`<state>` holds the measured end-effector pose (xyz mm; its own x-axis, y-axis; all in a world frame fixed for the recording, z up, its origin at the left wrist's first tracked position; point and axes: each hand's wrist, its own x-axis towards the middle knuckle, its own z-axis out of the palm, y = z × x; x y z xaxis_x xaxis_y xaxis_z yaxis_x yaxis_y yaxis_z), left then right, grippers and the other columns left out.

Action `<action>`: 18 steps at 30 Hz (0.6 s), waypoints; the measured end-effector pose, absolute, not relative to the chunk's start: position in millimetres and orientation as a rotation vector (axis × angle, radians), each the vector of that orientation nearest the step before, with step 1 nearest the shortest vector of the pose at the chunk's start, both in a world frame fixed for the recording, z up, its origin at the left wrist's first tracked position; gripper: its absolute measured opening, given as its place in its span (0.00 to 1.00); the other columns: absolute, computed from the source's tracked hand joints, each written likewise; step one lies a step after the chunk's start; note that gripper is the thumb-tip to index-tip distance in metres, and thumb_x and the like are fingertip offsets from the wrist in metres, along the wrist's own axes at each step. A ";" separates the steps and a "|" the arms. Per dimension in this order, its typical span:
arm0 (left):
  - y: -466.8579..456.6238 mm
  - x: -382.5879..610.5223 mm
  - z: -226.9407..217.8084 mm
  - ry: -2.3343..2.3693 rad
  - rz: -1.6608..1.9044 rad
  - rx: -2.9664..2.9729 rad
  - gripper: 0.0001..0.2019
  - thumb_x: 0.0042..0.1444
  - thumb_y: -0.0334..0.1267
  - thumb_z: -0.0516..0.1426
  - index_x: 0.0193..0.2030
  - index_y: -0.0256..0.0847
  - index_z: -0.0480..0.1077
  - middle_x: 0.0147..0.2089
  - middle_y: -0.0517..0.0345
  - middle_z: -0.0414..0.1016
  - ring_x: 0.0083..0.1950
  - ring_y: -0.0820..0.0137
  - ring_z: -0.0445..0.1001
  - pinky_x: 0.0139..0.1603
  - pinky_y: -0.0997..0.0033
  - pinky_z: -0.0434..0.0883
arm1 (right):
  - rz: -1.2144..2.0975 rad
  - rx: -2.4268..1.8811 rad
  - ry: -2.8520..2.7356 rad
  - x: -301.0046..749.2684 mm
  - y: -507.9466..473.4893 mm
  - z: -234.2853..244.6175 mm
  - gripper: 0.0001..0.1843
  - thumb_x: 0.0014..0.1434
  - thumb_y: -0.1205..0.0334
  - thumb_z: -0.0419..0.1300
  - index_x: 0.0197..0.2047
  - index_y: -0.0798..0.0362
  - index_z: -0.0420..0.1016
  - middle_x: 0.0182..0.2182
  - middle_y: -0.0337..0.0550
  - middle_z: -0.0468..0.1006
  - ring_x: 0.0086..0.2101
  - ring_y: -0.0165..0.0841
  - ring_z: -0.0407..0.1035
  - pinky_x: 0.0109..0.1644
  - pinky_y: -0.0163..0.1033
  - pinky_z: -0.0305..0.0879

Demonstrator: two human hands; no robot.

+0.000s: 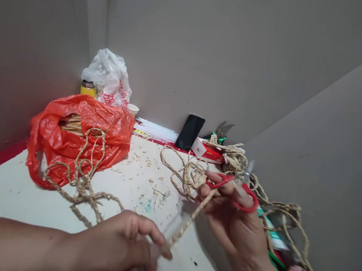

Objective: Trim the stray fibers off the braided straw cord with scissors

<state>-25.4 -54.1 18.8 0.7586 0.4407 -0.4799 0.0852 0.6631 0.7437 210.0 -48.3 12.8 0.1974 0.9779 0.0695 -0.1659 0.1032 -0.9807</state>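
Observation:
My right hand (235, 223) has its fingers through the loops of red-handled scissors (237, 190) and also grips a braided straw rope (189, 222). The rope runs down and left to my left hand (131, 240), which pinches its lower end between thumb and fingers. Both hands hover over the white table (13, 201) near its front right. The scissor blades are blurred and point up and right.
A red plastic bag (74, 137) holding straw stalks lies at the left, with more braided rope (83, 182) coiled before it. A white bag (110, 77), yellow flask (88, 88), black phone (190, 132), pruning shears (221, 132) and tangled rope (229, 160) sit by the grey walls.

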 end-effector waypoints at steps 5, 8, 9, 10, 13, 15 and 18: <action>-26.3 -21.6 -2.1 0.701 0.433 0.823 0.08 0.54 0.39 0.55 0.37 0.36 0.66 0.26 0.52 0.78 0.10 0.85 0.44 0.12 0.79 0.39 | 1.337 -1.121 -0.837 227.4 -28.1 -5.5 0.17 0.49 0.47 0.65 0.36 0.50 0.81 0.26 0.42 0.78 0.25 0.30 0.68 0.28 0.34 0.67; -19.0 -23.2 -6.5 0.685 0.422 0.835 0.09 0.54 0.38 0.56 0.39 0.37 0.65 0.26 0.54 0.78 0.11 0.85 0.45 0.13 0.79 0.39 | 1.319 -1.107 -0.810 227.3 -26.2 -4.5 0.16 0.48 0.49 0.66 0.37 0.50 0.81 0.28 0.42 0.79 0.27 0.30 0.70 0.29 0.33 0.68; -19.3 -23.8 -6.9 0.685 0.418 0.844 0.09 0.54 0.38 0.58 0.40 0.37 0.65 0.25 0.55 0.77 0.11 0.85 0.46 0.13 0.79 0.40 | 1.307 -1.115 -0.817 226.3 -27.0 -3.6 0.17 0.48 0.48 0.66 0.37 0.51 0.80 0.29 0.42 0.80 0.27 0.30 0.71 0.29 0.33 0.68; -20.2 -24.2 -7.0 0.689 0.419 0.853 0.10 0.53 0.38 0.58 0.39 0.37 0.65 0.25 0.55 0.77 0.11 0.85 0.46 0.13 0.79 0.40 | 1.305 -1.135 -0.829 225.5 -28.1 -2.9 0.17 0.49 0.48 0.66 0.37 0.51 0.80 0.29 0.44 0.80 0.27 0.31 0.71 0.29 0.34 0.68; -22.5 -23.8 -7.5 0.729 0.467 0.845 0.10 0.50 0.39 0.61 0.35 0.36 0.67 0.27 0.56 0.77 0.11 0.86 0.47 0.13 0.79 0.40 | 1.368 -1.256 -0.885 226.7 -31.5 -2.0 0.23 0.50 0.46 0.65 0.43 0.54 0.77 0.32 0.49 0.81 0.26 0.33 0.72 0.26 0.35 0.67; -21.3 -23.0 -8.1 0.772 0.504 0.818 0.11 0.48 0.40 0.62 0.32 0.34 0.69 0.23 0.61 0.73 0.11 0.86 0.49 0.13 0.80 0.43 | 1.406 -1.335 -0.906 232.6 -32.5 0.0 0.27 0.52 0.45 0.64 0.50 0.55 0.74 0.29 0.49 0.80 0.24 0.33 0.72 0.24 0.34 0.65; -16.6 -22.3 -9.6 0.829 0.556 0.800 0.12 0.45 0.42 0.64 0.29 0.33 0.71 0.16 0.68 0.62 0.14 0.84 0.54 0.16 0.82 0.53 | 1.325 -1.352 -0.835 246.5 -32.2 9.3 0.29 0.52 0.42 0.62 0.52 0.51 0.72 0.19 0.40 0.76 0.16 0.28 0.64 0.19 0.31 0.60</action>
<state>-22.3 -16.6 -9.6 0.5660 0.7054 -0.4267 -0.1276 0.5863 0.7999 246.5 -32.2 9.3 0.1532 0.9523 -0.2638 -0.1729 -0.2370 -0.9560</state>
